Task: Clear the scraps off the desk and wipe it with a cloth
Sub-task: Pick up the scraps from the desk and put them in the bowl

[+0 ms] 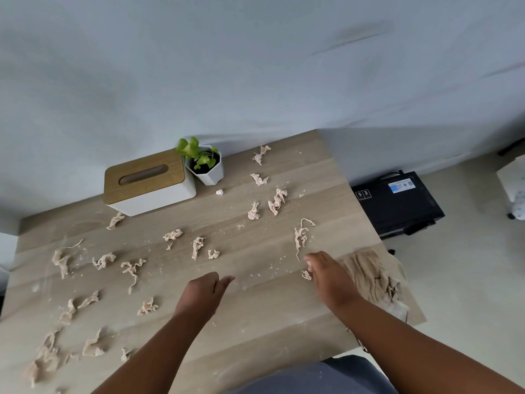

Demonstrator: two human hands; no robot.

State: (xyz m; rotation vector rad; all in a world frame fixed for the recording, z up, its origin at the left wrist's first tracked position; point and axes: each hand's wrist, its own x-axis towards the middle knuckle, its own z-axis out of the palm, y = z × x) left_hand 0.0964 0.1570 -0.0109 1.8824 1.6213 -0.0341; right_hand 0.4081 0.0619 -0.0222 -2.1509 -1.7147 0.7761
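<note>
- Plainly, nothing is lifted yet: the scraps (197,247) lie scattered over most of the desk (255,314), thickest toward its left and near edges, with fine crumbs between them.
- They look like twisted, crumpled wisps of soft beige stuff (light, limp, likely to snag on one another), so a loose pinch at the bulkiest knot, or a sweeping rake into one heap, should serve better than a firm squeeze.
- The right hand (326,275) reaches forward, fingertips at a small scrap (306,275); whether they pinch it cannot be told.
- The left hand (205,291) hovers low over bare wood, fingers loosely curled with the thumb out, holding nothing.
- The cloth (372,277) lies rumpled at the desk's right edge, just beside the right hand; soft and floppy, best bunched up in the palm.
- A tissue box (147,182) and potted plant (204,163) stand at the far side.
</note>
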